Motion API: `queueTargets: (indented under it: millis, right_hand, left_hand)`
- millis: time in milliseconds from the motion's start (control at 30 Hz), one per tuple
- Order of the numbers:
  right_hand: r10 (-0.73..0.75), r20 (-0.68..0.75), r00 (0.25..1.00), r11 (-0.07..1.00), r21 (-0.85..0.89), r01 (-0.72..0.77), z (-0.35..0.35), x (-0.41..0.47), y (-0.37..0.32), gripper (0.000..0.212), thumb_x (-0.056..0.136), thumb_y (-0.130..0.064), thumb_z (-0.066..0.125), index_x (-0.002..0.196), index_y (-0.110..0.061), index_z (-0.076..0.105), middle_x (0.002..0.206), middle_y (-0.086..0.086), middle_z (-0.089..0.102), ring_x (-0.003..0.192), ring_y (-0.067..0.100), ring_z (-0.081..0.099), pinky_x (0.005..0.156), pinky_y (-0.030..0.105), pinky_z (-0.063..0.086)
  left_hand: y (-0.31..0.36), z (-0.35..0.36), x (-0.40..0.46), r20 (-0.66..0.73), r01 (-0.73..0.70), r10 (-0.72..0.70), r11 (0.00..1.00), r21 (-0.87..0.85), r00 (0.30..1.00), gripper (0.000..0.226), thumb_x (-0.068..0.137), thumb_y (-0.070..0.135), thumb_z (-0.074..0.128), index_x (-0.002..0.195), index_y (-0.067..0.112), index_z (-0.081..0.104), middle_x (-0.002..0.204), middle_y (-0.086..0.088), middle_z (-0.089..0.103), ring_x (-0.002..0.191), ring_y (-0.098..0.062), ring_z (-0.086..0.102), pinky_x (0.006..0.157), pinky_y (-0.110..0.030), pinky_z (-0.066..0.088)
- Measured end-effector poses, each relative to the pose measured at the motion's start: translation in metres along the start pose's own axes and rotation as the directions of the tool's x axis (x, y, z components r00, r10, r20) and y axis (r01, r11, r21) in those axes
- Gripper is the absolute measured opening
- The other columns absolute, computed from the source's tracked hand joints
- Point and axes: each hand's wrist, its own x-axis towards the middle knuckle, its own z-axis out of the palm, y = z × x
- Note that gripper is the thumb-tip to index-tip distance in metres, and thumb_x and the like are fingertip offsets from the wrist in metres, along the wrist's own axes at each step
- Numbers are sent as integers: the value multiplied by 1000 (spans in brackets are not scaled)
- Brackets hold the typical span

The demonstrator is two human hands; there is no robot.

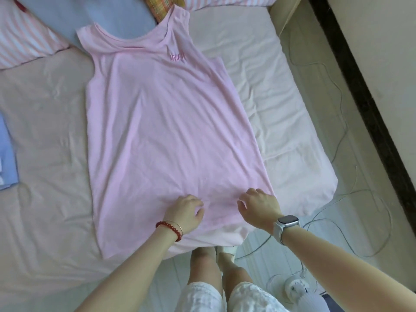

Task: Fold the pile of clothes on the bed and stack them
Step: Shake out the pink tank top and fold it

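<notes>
A pale pink sleeveless top (162, 122) lies spread flat on the bed (45, 199), neckline at the far end and hem near me. My left hand (186, 210), with a red bead bracelet on the wrist, rests on the fabric just above the hem, its fingers bent down onto the cloth. A little to the right, my right hand (258, 204), with a watch on the wrist, presses the same fabric near the top's right edge. Small creases fan out between the two hands. Neither hand lifts the cloth.
A folded blue garment (7, 154) lies at the bed's left edge. A blue cloth (101, 19), a plaid cloth (157, 6) and a striped pillow (24, 39) sit at the far end. Cables (337, 131) and a white fan (297, 289) are on the floor to the right.
</notes>
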Motion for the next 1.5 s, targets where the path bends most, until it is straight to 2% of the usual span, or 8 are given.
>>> queueTargets:
  millis: [167, 300, 467, 667, 833, 1100, 1300, 1500]
  right_hand:
    - [-65, -224, 972, 989, 116, 93, -52, 69, -21, 39, 86, -24, 43, 119, -12, 60, 125, 16, 56, 117, 38, 51, 86, 47, 46]
    - [-70, -90, 993, 997, 36, 74, -84, 131, -53, 54, 98, -32, 32, 148, -28, 14, 157, 3, -4, 144, 28, -3, 112, 52, 9]
    - [-7, -155, 988, 999, -49, 0, -92, 182, -73, 41, 94, -32, 28, 131, -26, 44, 140, 4, 37, 129, 27, 31, 104, 42, 23]
    - [-31, -329, 944, 995, 77, 60, -154, 253, -71, 31, 94, -18, 39, 119, -11, 55, 120, 9, 52, 110, 30, 46, 80, 37, 41]
    - [-93, -414, 906, 990, 60, 130, -224, 333, -60, 40, 92, -9, 41, 132, -10, 45, 130, 12, 46, 115, 33, 42, 82, 41, 40]
    - [-95, -501, 860, 974, 133, 185, -272, 429, -59, 53, 92, -6, 41, 143, -11, 29, 147, 8, 34, 129, 31, 34, 100, 46, 37]
    - [-121, -575, 809, 979, 65, 193, -277, 460, -60, 28, 93, -12, 46, 119, -4, 54, 117, 17, 54, 112, 34, 44, 88, 43, 34]
    - [-119, -694, 710, 946, 137, 293, -300, 447, -51, 22, 94, -14, 43, 106, 2, 54, 98, 25, 58, 91, 42, 52, 77, 42, 35]
  left_hand:
    - [-38, -79, 46, -320, 17, -30, 999, -43, 947, 44, 92, 28, 40, 134, 19, 47, 140, -5, 42, 127, -28, 35, 98, -39, 40]
    - [-82, -120, 86, -201, 221, -199, 971, 92, 959, 66, 92, 46, 40, 146, 39, 2, 156, 1, -12, 142, -31, -11, 109, -54, 18]
    - [-132, -135, 112, -219, 368, -334, 920, 134, 917, 66, 90, 62, 26, 143, 43, -8, 154, 7, -19, 141, -27, -14, 106, -57, 16]
    - [-160, -209, 157, -418, 310, -273, 950, 22, 867, 55, 93, 41, 31, 145, 24, 22, 154, -3, 10, 140, -25, 10, 107, -50, 18]
    - [-189, -297, 202, -672, 225, -202, 973, -55, 712, 50, 93, 16, 47, 141, 7, 34, 149, -15, 27, 132, -36, 29, 105, -47, 28]
    - [-226, -368, 253, -714, 297, -274, 950, -96, 645, 53, 93, 16, 47, 143, 13, 29, 147, -10, 30, 135, -31, 21, 110, -46, 19]
    - [-235, -390, 263, -752, 196, -244, 968, -155, 612, 32, 85, 17, 64, 112, 3, 57, 103, -22, 61, 103, -38, 52, 88, -41, 39]
    - [-224, -408, 251, -809, 168, -274, 961, -218, 520, 25, 93, 21, 52, 107, 0, 54, 111, -22, 55, 100, -38, 52, 76, -41, 38]
